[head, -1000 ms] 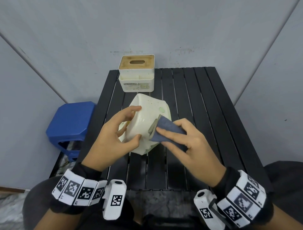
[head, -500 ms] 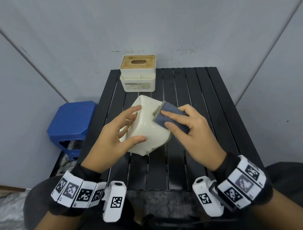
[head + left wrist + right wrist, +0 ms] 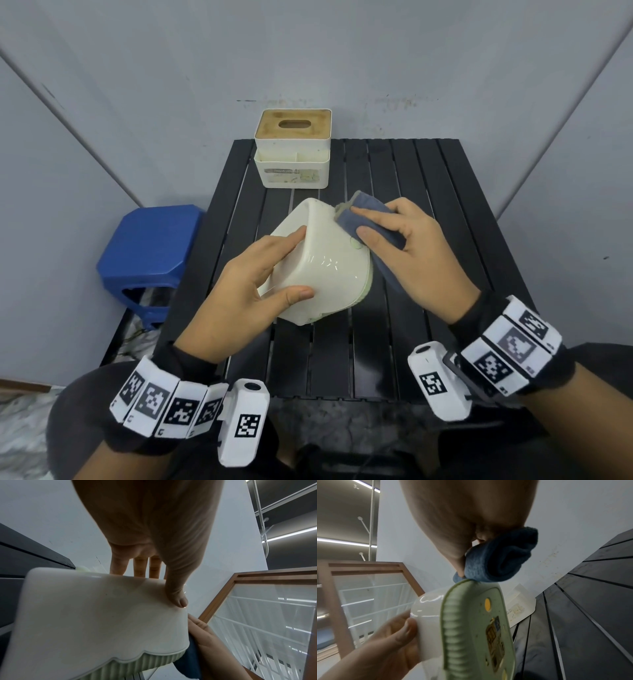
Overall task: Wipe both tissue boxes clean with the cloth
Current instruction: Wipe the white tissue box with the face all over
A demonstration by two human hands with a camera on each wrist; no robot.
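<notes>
A cream tissue box with a ribbed green base is tilted on its side above the black slatted table. My left hand grips it, thumb on the near face and fingers over the far edge. My right hand holds a folded blue cloth and presses it against the box's upper right end. A second tissue box, white with a wooden slotted lid, stands upright at the table's far left edge.
A blue plastic stool stands on the floor left of the table. Grey walls close in behind and on both sides. The table's right half and near edge show bare slats.
My right hand has slid the cloth up along the cream box from its near end to its far upper end. The left hand has kept its grip and turned the box slightly.
</notes>
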